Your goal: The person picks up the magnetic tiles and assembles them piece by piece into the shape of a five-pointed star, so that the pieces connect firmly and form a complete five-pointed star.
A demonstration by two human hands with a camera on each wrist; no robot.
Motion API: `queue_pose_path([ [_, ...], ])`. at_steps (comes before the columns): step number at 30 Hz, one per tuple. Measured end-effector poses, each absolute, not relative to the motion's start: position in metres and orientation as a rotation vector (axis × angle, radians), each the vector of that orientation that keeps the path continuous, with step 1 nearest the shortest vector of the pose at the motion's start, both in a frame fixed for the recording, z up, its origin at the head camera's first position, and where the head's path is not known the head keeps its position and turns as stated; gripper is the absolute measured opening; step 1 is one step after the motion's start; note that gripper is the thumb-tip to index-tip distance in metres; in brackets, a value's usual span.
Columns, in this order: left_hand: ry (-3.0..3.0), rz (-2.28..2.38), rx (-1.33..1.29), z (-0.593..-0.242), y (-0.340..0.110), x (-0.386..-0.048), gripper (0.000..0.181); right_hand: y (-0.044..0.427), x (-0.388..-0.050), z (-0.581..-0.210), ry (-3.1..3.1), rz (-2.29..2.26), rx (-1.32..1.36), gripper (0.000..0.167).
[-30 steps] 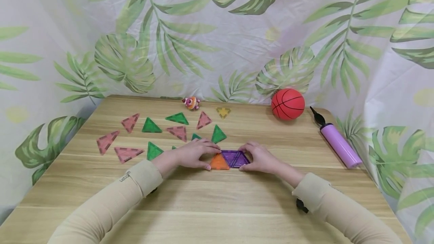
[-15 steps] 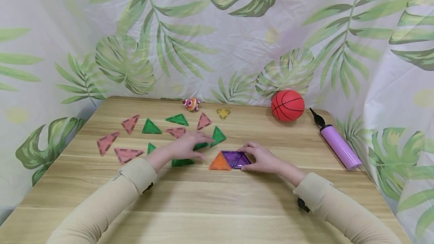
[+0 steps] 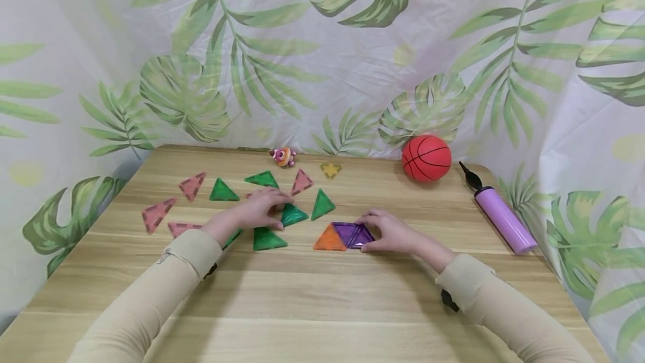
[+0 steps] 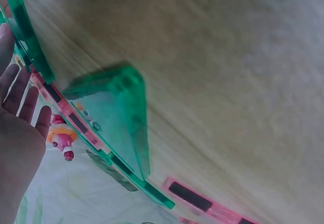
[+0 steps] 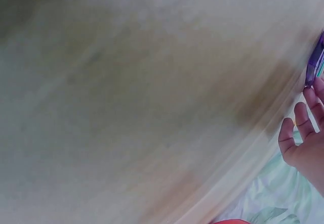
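Observation:
In the head view, my left hand (image 3: pixel 263 208) has its thumb and fingers at opposite edges of a green triangular magnetic tile (image 3: pixel 294 215), gripping it near the table. My right hand (image 3: pixel 390 234) pinches the right end of a purple triangular magnetic tile (image 3: pixel 360 237) between thumb and fingers. That tile lies flat in a row with another purple tile (image 3: pixel 344 231) and an orange triangular tile (image 3: pixel 330 238). The right wrist view catches the purple tile (image 5: pixel 315 62) at the fingertips. Close to the left hand in its wrist view is a green tile (image 4: pixel 28 34).
More green tiles (image 3: pixel 269 239) and pink tiles (image 3: pixel 158 215) lie about the left half, some partly hidden by the left arm. Along the back are a small toy figure (image 3: pixel 283 157), a yellow tile (image 3: pixel 331 170) and a red ball (image 3: pixel 426 158). A purple hand pump (image 3: pixel 505 220) lies right.
The left hand has left the orange tile, moved left and taken hold of a green tile. The right hand stays on the purple tile; the row has shifted slightly right.

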State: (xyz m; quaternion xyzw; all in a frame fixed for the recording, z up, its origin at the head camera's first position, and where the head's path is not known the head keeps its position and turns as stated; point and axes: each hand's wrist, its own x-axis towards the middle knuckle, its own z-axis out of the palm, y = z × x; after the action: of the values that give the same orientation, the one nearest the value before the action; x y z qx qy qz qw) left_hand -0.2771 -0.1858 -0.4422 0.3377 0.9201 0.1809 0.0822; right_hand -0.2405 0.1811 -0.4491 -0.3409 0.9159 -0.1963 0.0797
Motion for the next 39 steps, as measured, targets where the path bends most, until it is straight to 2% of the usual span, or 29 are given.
queue_pose_path([
  [15, 2.702, 0.696, 0.881, -0.437, -0.18, -0.28, 0.057, 0.184, -0.248, -0.45, 2.64, -0.695, -1.097, 0.052],
  [25, 2.668, 0.928, 0.855, -0.429, -0.176, -0.277, 0.032, 0.185, -0.248, -0.451, 2.632, -0.692, -1.066, 0.053],
  [31, 2.654, 1.031, 0.846, -0.427, -0.176, -0.277, 0.025, 0.187, -0.248, -0.453, 2.632, -0.687, -1.07, 0.053],
  [39, 2.617, 1.172, 0.79, -0.422, -0.164, -0.254, 0.023, 0.188, -0.249, -0.455, 2.66, -0.646, -1.096, 0.055],
])
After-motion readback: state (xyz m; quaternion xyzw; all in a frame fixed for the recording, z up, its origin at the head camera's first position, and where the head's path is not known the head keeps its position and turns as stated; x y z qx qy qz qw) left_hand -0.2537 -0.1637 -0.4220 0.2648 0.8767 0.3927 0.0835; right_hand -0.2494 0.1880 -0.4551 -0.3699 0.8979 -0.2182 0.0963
